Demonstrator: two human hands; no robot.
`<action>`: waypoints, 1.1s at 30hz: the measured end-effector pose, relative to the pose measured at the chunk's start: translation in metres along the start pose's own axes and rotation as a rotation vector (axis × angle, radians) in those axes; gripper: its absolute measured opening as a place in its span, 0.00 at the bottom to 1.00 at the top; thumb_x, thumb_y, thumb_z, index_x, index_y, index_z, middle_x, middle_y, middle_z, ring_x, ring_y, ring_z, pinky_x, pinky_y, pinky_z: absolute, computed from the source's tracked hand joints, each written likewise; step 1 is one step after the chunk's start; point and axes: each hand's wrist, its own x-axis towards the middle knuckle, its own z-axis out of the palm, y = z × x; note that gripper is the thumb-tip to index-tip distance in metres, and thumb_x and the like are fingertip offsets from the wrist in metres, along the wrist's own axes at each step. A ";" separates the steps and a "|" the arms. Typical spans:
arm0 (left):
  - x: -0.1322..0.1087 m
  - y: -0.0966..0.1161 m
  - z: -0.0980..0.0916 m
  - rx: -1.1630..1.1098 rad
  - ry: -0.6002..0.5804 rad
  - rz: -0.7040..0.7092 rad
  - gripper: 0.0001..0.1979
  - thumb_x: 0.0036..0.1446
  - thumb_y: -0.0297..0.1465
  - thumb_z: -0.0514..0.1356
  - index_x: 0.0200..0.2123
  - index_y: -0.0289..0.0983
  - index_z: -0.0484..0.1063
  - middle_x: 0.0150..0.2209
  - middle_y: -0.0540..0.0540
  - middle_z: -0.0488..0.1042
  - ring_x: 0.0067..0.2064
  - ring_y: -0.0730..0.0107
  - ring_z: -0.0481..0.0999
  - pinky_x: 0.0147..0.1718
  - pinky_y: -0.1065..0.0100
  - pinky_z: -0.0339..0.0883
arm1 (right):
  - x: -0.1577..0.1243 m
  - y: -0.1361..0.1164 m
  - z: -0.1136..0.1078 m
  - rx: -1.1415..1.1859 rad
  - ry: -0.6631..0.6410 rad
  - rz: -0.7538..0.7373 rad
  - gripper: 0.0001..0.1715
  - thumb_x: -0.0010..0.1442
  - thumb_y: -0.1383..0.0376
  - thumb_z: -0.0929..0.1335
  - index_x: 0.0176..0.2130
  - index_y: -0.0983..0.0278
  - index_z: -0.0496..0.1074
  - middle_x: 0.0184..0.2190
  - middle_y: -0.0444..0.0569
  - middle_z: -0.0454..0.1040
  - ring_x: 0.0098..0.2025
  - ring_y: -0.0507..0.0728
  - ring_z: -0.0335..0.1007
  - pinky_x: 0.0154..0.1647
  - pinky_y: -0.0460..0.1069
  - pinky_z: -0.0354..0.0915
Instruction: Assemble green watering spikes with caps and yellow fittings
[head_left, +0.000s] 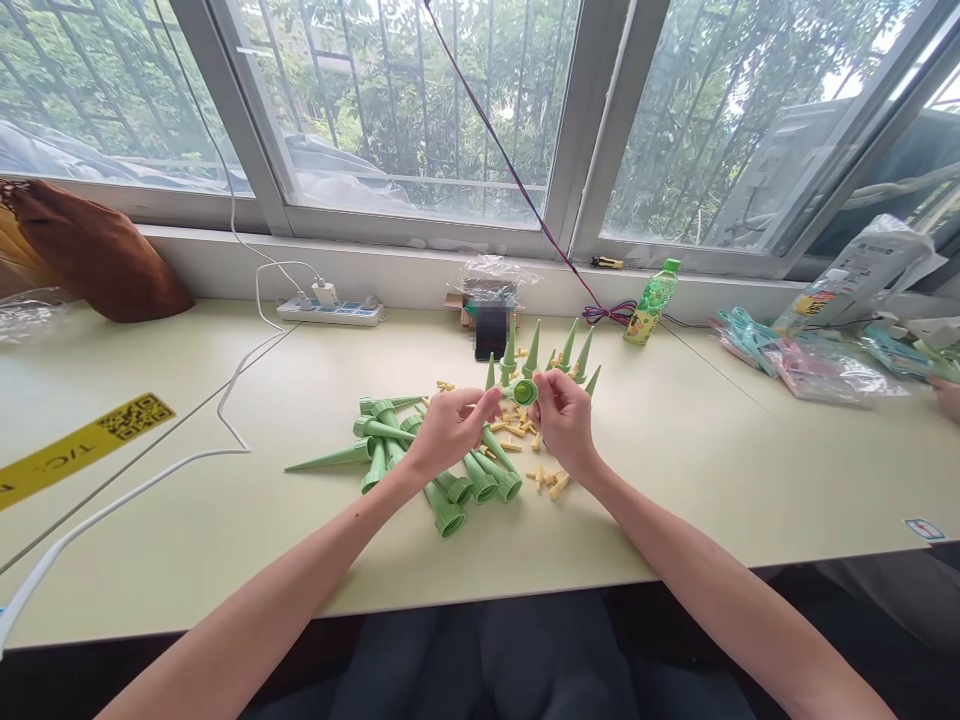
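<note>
R hand point(562, 415) and, prob. (contact pt. partly hidden), L hand point(454, 425) pinch green plastic spike point(525, 391) steady, so its open end shows.

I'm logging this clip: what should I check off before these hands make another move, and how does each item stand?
1. Green cone at the fingertips of left hand and right hand: ok.
2. Its open end in view: ok, turned toward the camera.
3. Yellow piece fitted inside it: cannot tell, too small to make out.
4. Yellow pieces gathered together: not ok, scattered over the table.
5. Upright cones standing beyond the hands: ok.
6. Bottle capped and apart from the hands: ok, near the window sill.
</note>
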 end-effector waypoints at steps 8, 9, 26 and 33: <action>0.001 -0.001 0.000 -0.450 -0.276 -0.263 0.27 0.59 0.51 0.56 0.25 0.32 0.71 0.19 0.46 0.70 0.16 0.78 0.64 0.15 0.74 0.55 | -0.006 -0.003 0.000 -0.234 -0.113 -0.156 0.19 0.66 0.54 0.63 0.28 0.62 0.64 0.20 0.40 0.60 0.22 0.49 0.54 0.22 0.45 0.54; 0.001 -0.002 0.000 -0.471 -0.280 -0.256 0.25 0.59 0.50 0.57 0.26 0.32 0.71 0.19 0.46 0.70 0.16 0.78 0.63 0.15 0.75 0.55 | -0.006 -0.002 0.000 -0.230 -0.120 -0.152 0.19 0.66 0.54 0.63 0.29 0.62 0.65 0.20 0.40 0.60 0.22 0.49 0.54 0.22 0.45 0.54; -0.002 -0.007 0.002 0.015 -0.084 0.115 0.14 0.53 0.39 0.65 0.25 0.36 0.69 0.30 0.48 0.67 0.29 0.73 0.71 0.23 0.75 0.67 | -0.004 0.003 0.002 -0.168 -0.158 -0.028 0.23 0.63 0.51 0.65 0.25 0.63 0.62 0.19 0.39 0.56 0.21 0.49 0.49 0.21 0.46 0.49; 0.001 -0.003 0.002 -0.149 -0.121 0.020 0.14 0.56 0.38 0.63 0.42 0.35 0.74 0.40 0.43 0.72 0.31 0.71 0.75 0.26 0.71 0.72 | -0.004 -0.001 0.004 -0.174 -0.135 -0.044 0.20 0.63 0.51 0.65 0.28 0.62 0.65 0.19 0.39 0.59 0.20 0.49 0.52 0.20 0.46 0.52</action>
